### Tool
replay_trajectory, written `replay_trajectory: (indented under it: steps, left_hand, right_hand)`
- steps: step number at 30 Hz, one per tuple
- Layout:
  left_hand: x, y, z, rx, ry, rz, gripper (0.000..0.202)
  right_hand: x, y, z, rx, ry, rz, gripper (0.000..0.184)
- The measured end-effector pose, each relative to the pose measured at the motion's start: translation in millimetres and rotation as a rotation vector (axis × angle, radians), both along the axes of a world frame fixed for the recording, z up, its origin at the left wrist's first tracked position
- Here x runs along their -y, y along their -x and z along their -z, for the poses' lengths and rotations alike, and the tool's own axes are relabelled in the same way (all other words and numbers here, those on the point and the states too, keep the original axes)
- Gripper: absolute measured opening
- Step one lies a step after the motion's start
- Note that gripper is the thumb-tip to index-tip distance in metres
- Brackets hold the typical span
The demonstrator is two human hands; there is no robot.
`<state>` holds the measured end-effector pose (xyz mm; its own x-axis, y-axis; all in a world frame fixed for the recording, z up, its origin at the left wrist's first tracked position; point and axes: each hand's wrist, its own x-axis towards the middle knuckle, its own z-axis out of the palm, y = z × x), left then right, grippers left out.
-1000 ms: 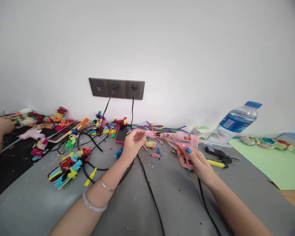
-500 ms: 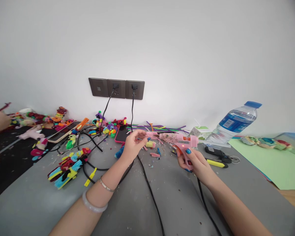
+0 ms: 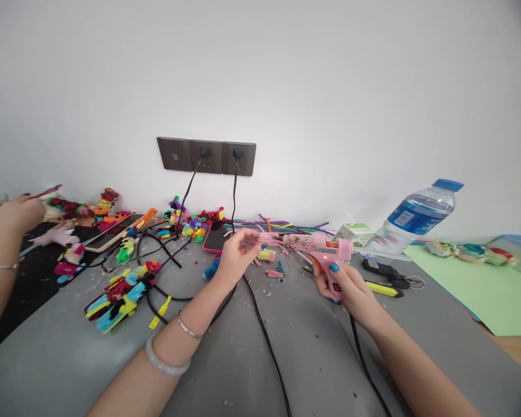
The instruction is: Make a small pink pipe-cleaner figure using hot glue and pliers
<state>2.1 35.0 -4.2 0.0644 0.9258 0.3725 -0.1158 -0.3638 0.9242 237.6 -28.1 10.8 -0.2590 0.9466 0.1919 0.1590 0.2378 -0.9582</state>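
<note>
In my right hand [image 3: 345, 289] is a pink glue gun [image 3: 319, 246], gripped by its handle with a small orange-red light showing on its side. Its nozzle points left toward a small pink fuzzy piece [image 3: 269, 237], which looks like pipe cleaner. My left hand [image 3: 241, 253] pinches that piece between thumb and fingers; the nozzle tip is at or very close to it, and contact cannot be made out. Below them lie pink scraps [image 3: 273, 273] and a pale yellow fuzzy piece [image 3: 266, 255].
A tilted water bottle [image 3: 419, 217], black key fob [image 3: 380, 267] and yellow cutter [image 3: 382, 289] are at the right. Black cords [image 3: 264, 330] cross the grey table [image 3: 226, 370]. Pipe-cleaner figures [image 3: 117, 301] and a phone [image 3: 110, 234] lie left, near another person's hand [image 3: 19, 217].
The other person's hand at the left has moved right and further into view with a dark red strip. My hands and the glue gun have barely shifted.
</note>
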Motion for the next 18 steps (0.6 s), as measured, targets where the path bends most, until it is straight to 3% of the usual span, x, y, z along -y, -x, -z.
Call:
replay_trajectory:
  steps: [12,18]
  left_hand:
    - [-6,4,3.6,0.021,-0.019,-0.071,0.020]
    - [-8,4,5.8,0.003,-0.013,-0.055,0.021]
  right_hand:
    - [-2,-2,-4.8,0.083,0.010,0.061,0.052]
    - [3,-15,-9.5,0.005,-0.013,0.198,0.056]
